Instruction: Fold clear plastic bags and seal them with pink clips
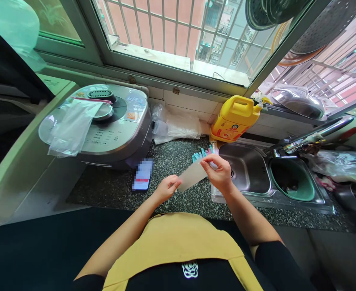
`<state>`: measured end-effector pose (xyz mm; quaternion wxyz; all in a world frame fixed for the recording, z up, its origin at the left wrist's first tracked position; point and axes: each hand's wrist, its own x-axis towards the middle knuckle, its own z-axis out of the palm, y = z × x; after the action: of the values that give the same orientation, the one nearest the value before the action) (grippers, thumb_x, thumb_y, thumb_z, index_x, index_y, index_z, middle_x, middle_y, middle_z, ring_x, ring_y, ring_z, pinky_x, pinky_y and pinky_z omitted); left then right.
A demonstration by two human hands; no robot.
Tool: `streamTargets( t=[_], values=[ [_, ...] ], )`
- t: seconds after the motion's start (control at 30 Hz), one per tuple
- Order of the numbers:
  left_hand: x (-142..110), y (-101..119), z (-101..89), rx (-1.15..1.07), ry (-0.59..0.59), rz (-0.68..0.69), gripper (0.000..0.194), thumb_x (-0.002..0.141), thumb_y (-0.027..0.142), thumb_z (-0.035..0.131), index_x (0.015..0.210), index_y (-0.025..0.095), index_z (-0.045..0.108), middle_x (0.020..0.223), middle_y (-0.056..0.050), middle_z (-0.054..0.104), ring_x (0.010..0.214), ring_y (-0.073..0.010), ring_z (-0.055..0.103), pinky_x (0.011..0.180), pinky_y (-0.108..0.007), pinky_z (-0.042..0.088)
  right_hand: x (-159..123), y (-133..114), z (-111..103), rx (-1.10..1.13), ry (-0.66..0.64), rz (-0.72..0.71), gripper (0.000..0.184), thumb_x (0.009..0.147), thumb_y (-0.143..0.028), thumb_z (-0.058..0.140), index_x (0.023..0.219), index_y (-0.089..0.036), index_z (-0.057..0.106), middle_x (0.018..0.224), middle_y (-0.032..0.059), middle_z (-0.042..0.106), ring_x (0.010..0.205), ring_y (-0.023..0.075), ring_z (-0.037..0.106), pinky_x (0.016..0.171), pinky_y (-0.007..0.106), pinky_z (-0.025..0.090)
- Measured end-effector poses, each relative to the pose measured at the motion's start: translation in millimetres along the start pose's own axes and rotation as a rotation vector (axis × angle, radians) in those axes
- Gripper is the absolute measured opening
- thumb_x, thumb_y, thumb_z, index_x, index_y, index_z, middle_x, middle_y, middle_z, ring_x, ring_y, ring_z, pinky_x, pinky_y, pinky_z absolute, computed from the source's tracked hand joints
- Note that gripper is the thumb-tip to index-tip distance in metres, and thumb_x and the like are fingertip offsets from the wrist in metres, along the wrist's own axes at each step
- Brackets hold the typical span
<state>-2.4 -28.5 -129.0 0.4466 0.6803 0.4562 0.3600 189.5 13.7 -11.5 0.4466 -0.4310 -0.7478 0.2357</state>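
My left hand point(168, 188) pinches one end of a flat, translucent whitish plastic bag point(192, 176). At the other end, my right hand point(218, 173) grips its upper corner between thumb and fingers. The bag is stretched at a slant above the speckled countertop point(168, 161). Just behind it lie several teal and pink clips point(202, 153), partly covered by the bag and my right hand. A phone point(143, 174) with a blurred screen lies on the counter to the left of my left hand.
A large rice cooker point(105, 137) stands at the left with clear plastic bags point(73, 125) draped on its lid. More plastic bags point(178, 125) lie by the wall. A yellow pump jug point(235, 117) stands behind the steel sink point(244, 169), which has a green basin point(305, 188) beside it.
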Motion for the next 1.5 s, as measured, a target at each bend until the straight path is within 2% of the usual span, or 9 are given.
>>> streamTargets(
  t=[0.37, 0.57, 0.73, 0.83, 0.97, 1.1, 1.3, 1.4, 1.5],
  values=[
    [-14.4, -22.9, 10.3, -0.196, -0.057, -0.165, 0.060, 0.079, 0.069, 0.043, 0.072, 0.016, 0.070, 0.078, -0.008, 0.071, 0.078, -0.0216, 0.063, 0.080, -0.036, 0.048, 4.5, 3.0, -4.7, -0.001, 0.029, -0.014, 0.013, 0.083, -0.022, 0.059, 0.070, -0.020, 0.061, 0.067, 0.0005, 0.062, 0.063, 0.0142, 0.056, 0.064, 0.029, 0.046],
    [-8.5, -20.3, 6.2, -0.316, -0.076, -0.226, 0.056, 0.061, 0.061, 0.070, 0.095, 0.016, 0.070, 0.101, -0.009, 0.071, 0.095, -0.0250, 0.063, 0.090, -0.038, 0.047, 4.2, 0.9, -5.2, 0.015, 0.040, 0.021, 0.013, 0.083, -0.023, 0.059, 0.070, -0.020, 0.061, 0.067, 0.0004, 0.061, 0.064, 0.0141, 0.056, 0.064, 0.028, 0.046],
    [-1.9, -22.5, 10.6, -0.395, -0.043, -0.304, 0.051, 0.064, 0.065, 0.065, 0.076, 0.015, 0.072, 0.089, -0.009, 0.072, 0.090, -0.0249, 0.063, 0.092, -0.041, 0.045, 7.2, 1.5, -7.6, 0.017, 0.059, 0.011, 0.013, 0.082, -0.022, 0.060, 0.069, -0.020, 0.060, 0.068, 0.0004, 0.062, 0.064, 0.0137, 0.057, 0.064, 0.028, 0.046],
    [1.2, -23.9, 1.8, -0.357, -0.019, -0.276, 0.057, 0.060, 0.065, 0.069, 0.089, 0.016, 0.071, 0.098, -0.011, 0.071, 0.095, -0.0261, 0.062, 0.090, -0.041, 0.045, 6.3, 1.5, -8.0, 0.011, 0.050, 0.002, 0.013, 0.082, -0.021, 0.060, 0.069, -0.020, 0.060, 0.067, 0.0002, 0.061, 0.064, 0.0134, 0.056, 0.063, 0.027, 0.046],
    [8.6, -2.9, -23.1, -0.345, 0.209, -0.115, 0.070, 0.072, 0.068, 0.054, 0.122, 0.019, 0.057, 0.120, -0.013, 0.062, 0.104, -0.0252, 0.057, 0.094, -0.040, 0.042, 0.5, -1.7, -1.9, 0.028, -0.029, -0.018, 0.014, 0.082, -0.022, 0.059, 0.069, -0.019, 0.060, 0.064, -0.0001, 0.060, 0.061, 0.0125, 0.055, 0.060, 0.026, 0.045],
    [19.8, 41.4, -30.4, -0.290, 0.117, 0.122, 0.060, 0.071, 0.055, 0.066, 0.120, 0.021, 0.058, 0.113, -0.010, 0.065, 0.108, -0.0248, 0.055, 0.098, -0.038, 0.038, -5.3, -5.8, 8.6, 0.065, -0.101, -0.024, 0.015, 0.082, -0.021, 0.059, 0.068, -0.018, 0.059, 0.063, -0.0004, 0.060, 0.059, 0.0114, 0.054, 0.058, 0.024, 0.044],
    [27.6, 73.9, -12.6, -0.341, 0.171, 0.086, 0.034, 0.080, 0.046, 0.060, 0.068, 0.015, 0.064, 0.069, -0.004, 0.063, 0.067, -0.0142, 0.055, 0.067, -0.026, 0.044, -10.3, -6.7, 12.9, 0.100, -0.139, 0.009, 0.014, 0.080, -0.032, 0.063, 0.079, -0.019, 0.061, 0.070, 0.0007, 0.062, 0.064, 0.0126, 0.056, 0.061, 0.025, 0.046],
    [24.5, 74.2, -10.2, -0.380, 0.236, 0.037, 0.032, 0.079, 0.045, 0.061, 0.068, 0.015, 0.063, 0.066, -0.002, 0.060, 0.063, -0.0125, 0.052, 0.061, -0.024, 0.041, -13.8, -4.8, 11.1, 0.107, -0.127, 0.039, 0.025, 0.076, -0.039, 0.067, 0.089, -0.019, 0.061, 0.076, 0.0020, 0.063, 0.069, 0.0138, 0.057, 0.064, 0.026, 0.047],
    [21.0, 74.9, -9.6, -0.419, 0.286, -0.016, 0.032, 0.078, 0.045, 0.061, 0.068, 0.015, 0.062, 0.064, -0.001, 0.057, 0.060, -0.0114, 0.049, 0.057, -0.022, 0.039, -18.7, -1.8, 9.9, 0.116, -0.113, 0.082, 0.019, 0.081, -0.036, 0.061, 0.075, -0.018, 0.060, 0.068, 0.0010, 0.061, 0.064, 0.0129, 0.055, 0.062, 0.025, 0.046]
  ],
)
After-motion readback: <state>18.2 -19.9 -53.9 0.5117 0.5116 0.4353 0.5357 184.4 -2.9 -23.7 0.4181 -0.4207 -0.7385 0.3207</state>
